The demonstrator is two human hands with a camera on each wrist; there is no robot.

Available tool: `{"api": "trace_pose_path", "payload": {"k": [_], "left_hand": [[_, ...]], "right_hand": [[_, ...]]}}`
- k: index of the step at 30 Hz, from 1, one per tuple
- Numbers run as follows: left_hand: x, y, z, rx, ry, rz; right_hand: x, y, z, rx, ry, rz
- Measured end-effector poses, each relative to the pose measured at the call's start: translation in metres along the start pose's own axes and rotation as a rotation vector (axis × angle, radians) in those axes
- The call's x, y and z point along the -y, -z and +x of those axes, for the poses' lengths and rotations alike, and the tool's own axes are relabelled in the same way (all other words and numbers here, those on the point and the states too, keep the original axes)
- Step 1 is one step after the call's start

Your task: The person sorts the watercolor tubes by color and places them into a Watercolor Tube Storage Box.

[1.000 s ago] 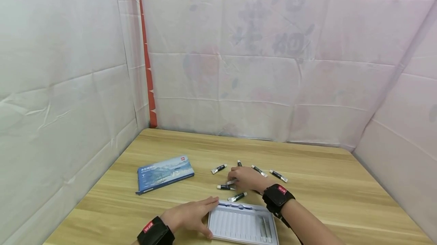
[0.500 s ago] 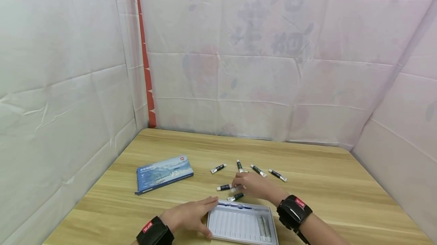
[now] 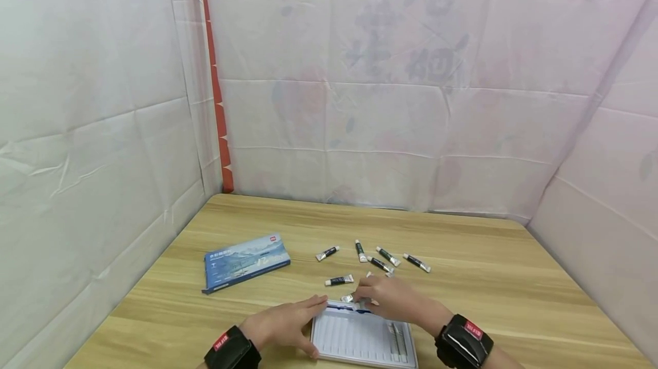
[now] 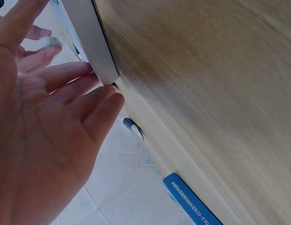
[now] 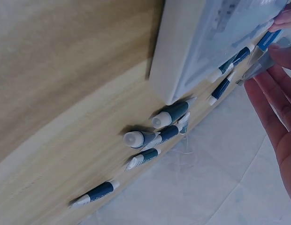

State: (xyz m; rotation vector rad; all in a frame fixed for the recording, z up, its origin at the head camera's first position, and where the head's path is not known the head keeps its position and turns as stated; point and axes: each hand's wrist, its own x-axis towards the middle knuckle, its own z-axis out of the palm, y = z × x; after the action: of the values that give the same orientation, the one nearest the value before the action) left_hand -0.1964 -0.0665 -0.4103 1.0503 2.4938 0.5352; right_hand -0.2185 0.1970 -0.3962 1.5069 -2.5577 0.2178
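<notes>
Left hand (image 3: 283, 323) resting along the left side of the white slotted tray (image 3: 349, 337); grip loose, fingers extended, thumb standing apart and touching the near part of that side, fingertips touching near the far left corner. Right hand (image 3: 392, 299) hanging over the tray's far edge, its grip closing in a pinch: thumb and fingers holding a greyish paint tube (image 5: 262, 64), seen best from the right wrist.

Tray lying on the wooden table (image 3: 247, 209). Two silvery tubes (image 3: 394, 341) lying side by side in the slots at its right end; a slender dark-blue stick (image 3: 346, 308) lying in the far groove.

Beyond the tray, dark-labelled tubes (image 3: 339, 280) with white caps lying scattered at various angles; one just beside the far edge, partly hiding behind the right hand. A blue box (image 3: 248, 262) printed with a landscape lying to the left, well apart from the tray. Both wrists wearing black straps (image 3: 465, 341) with red tags. Pale cloth (image 3: 385, 100) hanging around the table.
</notes>
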Motion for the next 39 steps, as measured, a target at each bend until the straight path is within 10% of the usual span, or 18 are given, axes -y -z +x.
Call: {"api": "trace_pose_path", "payload": {"k": [20, 39], "left_hand": [[0.001, 0.000, 0.001, 0.014, 0.011, -0.033], [0.001, 0.000, 0.000, 0.015, -0.005, -0.031]], "right_hand": [[0.025, -0.008, -0.036, -0.074, 0.121, 0.083], [0.020, -0.003, -0.056, 0.031, 0.033, 0.259]]}}
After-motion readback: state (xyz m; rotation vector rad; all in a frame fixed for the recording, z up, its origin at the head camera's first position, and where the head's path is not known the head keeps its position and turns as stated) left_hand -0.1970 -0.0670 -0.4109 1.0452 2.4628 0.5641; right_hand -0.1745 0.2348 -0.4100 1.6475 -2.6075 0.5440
